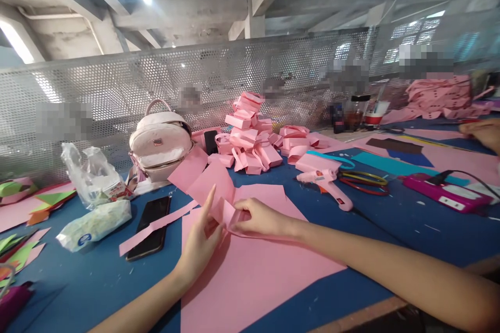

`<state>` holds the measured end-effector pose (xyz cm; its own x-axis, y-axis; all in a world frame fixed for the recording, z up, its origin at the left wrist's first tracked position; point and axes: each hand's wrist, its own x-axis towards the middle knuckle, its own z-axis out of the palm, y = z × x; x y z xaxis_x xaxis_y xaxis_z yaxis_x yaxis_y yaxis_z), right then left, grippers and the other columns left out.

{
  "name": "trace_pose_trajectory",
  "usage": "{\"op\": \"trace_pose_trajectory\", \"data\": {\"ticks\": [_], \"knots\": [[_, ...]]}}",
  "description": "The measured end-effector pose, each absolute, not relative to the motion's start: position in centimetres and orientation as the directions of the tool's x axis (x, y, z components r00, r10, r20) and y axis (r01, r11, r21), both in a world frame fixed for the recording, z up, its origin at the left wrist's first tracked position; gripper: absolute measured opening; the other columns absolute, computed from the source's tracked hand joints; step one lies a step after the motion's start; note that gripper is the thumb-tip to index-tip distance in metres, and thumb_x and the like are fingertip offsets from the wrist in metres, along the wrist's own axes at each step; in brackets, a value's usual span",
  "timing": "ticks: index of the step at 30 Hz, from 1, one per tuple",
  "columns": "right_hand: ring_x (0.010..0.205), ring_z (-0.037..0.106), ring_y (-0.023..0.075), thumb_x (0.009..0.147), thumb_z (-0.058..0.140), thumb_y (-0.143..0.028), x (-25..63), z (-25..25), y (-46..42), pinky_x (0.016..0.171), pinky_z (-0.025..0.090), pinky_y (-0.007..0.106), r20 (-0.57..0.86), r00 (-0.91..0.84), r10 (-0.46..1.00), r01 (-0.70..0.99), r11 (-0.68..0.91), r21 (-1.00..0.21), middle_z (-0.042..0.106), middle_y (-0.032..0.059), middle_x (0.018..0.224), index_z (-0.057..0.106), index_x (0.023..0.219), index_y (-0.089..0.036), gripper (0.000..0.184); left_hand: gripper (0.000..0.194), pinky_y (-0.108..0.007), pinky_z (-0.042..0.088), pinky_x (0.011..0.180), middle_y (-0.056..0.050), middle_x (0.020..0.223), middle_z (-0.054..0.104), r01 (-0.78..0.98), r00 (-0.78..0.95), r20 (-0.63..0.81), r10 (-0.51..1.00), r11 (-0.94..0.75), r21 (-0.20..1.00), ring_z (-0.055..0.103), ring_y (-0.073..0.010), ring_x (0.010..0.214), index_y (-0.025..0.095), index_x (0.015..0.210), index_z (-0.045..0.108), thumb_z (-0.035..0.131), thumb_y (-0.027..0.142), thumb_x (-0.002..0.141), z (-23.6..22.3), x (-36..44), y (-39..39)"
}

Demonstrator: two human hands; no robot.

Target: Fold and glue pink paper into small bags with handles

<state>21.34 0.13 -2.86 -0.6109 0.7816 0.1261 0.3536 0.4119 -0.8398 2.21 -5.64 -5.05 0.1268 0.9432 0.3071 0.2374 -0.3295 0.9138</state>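
Note:
Between my two hands is a small folded piece of pink paper (223,211), bent into walls like part of a little box. My left hand (202,237) pinches its lower left edge, with the index finger stretched upward. The fingers and thumb of my right hand (253,217) grip its right side. Under both hands lies a large pink paper sheet (250,276). Just behind the folded piece, more pink paper (214,181) stands up at a slant. A glue gun (326,184) rests on the blue table to the right of my right hand.
A phone (150,226) with a pink strip (156,228) across it lies left of my left hand. Behind are a white backpack (160,140) and a heap of folded pink paper boxes (250,138). On the right are a purple power strip (445,193) and another person's hand (482,132).

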Motion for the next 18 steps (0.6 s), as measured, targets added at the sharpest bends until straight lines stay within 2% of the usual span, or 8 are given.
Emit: {"op": "trace_pose_trajectory", "data": {"ticks": [2, 5, 8, 12, 14, 16, 18], "knots": [[0.061, 0.049, 0.0126, 0.072, 0.073, -0.032, 21.1, -3.1, 0.1, 0.053, 0.032, 0.022, 0.145, -0.596, 0.789, 0.335, 0.409, -0.849, 0.053, -0.0038, 0.061, 0.057, 0.066, -0.015, 0.024, 0.085, -0.023, 0.051, 0.070, 0.007, 0.071, 0.058, 0.191, 0.109, 0.359, 0.927, -0.374, 0.908, 0.060, -0.0111, 0.066, 0.026, 0.158, 0.008, 0.058, 0.022, 0.089, -4.9, 2.6, -5.7], [0.073, 0.059, 0.0185, 0.077, 0.073, -0.036, 20.8, -3.2, -0.1, 0.062, 0.040, 0.025, 0.188, -0.576, 0.796, 0.283, 0.409, -0.867, 0.067, 0.0013, 0.075, 0.068, 0.082, -0.014, 0.023, 0.095, -0.026, 0.051, 0.082, 0.009, 0.072, 0.058, 0.086, 0.068, 0.395, 0.916, -0.400, 0.913, 0.063, -0.0112, 0.073, 0.026, 0.158, -0.005, 0.060, 0.024, 0.089, -4.6, 3.0, -5.9], [0.080, 0.063, 0.0222, 0.078, 0.074, -0.039, 20.7, -2.9, -0.3, 0.066, 0.043, 0.027, 0.222, -0.550, 0.805, 0.236, 0.405, -0.883, 0.071, 0.0040, 0.085, 0.071, 0.089, -0.013, 0.028, 0.098, -0.027, 0.052, 0.085, 0.011, 0.065, 0.056, 0.061, -0.007, 0.392, 0.920, -0.391, 0.918, 0.065, -0.0109, 0.072, 0.023, 0.158, -0.004, 0.065, 0.028, 0.088, -4.3, 3.1, -5.9], [0.081, 0.065, 0.0226, 0.080, 0.073, -0.046, 20.6, -2.5, -0.7, 0.068, 0.046, 0.028, 0.244, -0.535, 0.809, 0.181, 0.392, -0.902, 0.072, 0.0044, 0.086, 0.070, 0.090, -0.014, 0.034, 0.100, -0.033, 0.053, 0.093, 0.004, 0.080, 0.071, 0.064, -0.069, 0.378, 0.923, -0.374, 0.925, 0.072, -0.0161, 0.091, 0.024, 0.158, -0.001, 0.069, 0.036, 0.087, -4.6, 2.9, -5.5], [0.079, 0.064, 0.0223, 0.080, 0.073, -0.048, 20.5, -2.5, -0.8, 0.066, 0.046, 0.028, 0.246, -0.517, 0.820, 0.175, 0.383, -0.907, 0.071, 0.0043, 0.082, 0.068, 0.086, -0.013, 0.035, 0.094, -0.037, 0.053, 0.095, 0.000, 0.085, 0.075, 0.091, -0.095, 0.374, 0.922, -0.366, 0.926, 0.072, -0.0187, 0.095, 0.022, 0.158, 0.008, 0.068, 0.039, 0.088, -5.0, 2.8, -5.3], [0.079, 0.064, 0.0224, 0.080, 0.074, -0.050, 20.4, -2.6, -0.9, 0.066, 0.046, 0.028, 0.246, -0.504, 0.828, 0.171, 0.376, -0.911, 0.070, 0.0042, 0.082, 0.066, 0.085, -0.014, 0.037, 0.078, -0.039, 0.052, 0.098, -0.006, 0.099, 0.077, 0.122, -0.091, 0.377, 0.922, -0.365, 0.923, 0.071, -0.0225, 0.104, 0.020, 0.154, 0.031, 0.067, 0.039, 0.088, -5.3, 2.7, -5.1], [0.083, 0.064, 0.0227, 0.080, 0.073, -0.050, 20.3, -2.7, -0.9, 0.070, 0.047, 0.029, 0.246, -0.500, 0.830, 0.164, 0.370, -0.914, 0.071, 0.0043, 0.087, 0.066, 0.089, -0.015, 0.038, 0.056, -0.041, 0.051, 0.101, -0.010, 0.117, 0.074, 0.152, -0.062, 0.378, 0.924, -0.365, 0.918, 0.066, -0.0271, 0.116, 0.019, 0.140, 0.055, 0.067, 0.037, 0.088, -5.5, 2.6, -4.9]]}}
